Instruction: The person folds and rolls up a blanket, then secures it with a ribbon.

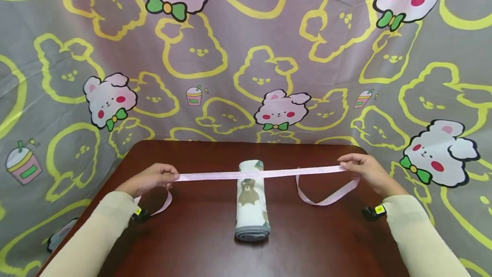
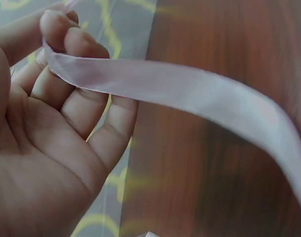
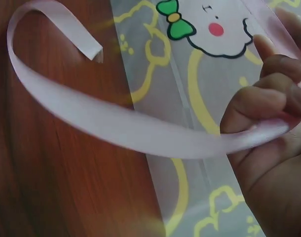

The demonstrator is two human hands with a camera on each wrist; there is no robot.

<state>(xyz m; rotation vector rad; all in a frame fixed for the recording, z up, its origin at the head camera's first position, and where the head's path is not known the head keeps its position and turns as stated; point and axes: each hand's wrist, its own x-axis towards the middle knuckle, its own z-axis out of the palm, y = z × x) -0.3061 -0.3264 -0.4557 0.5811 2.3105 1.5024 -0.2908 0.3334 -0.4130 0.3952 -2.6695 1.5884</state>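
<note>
Between my two hands a pale pink ribbon (image 1: 215, 176) is stretched taut, crossing above the upper part of a rolled towel (image 1: 251, 215). That towel is white with brown bears and a grey edge, and stands lengthwise on the table. My left hand (image 1: 157, 175) pinches the ribbon on the left, with a loose tail (image 2: 190, 89) curving off below it. On the right side, my right hand (image 1: 363, 171) pinches it between thumb and fingers. From there another loose end (image 3: 116, 128) loops down, its cut tip showing in the right wrist view.
A dark red-brown table (image 1: 184, 234) with a glossy top carries the towel. Behind and beside it hangs a grey cloth (image 1: 226, 76) printed with rabbits, cups and yellow outlines, reaching close to the table's edges. Black straps with yellow tags sit at both wrists.
</note>
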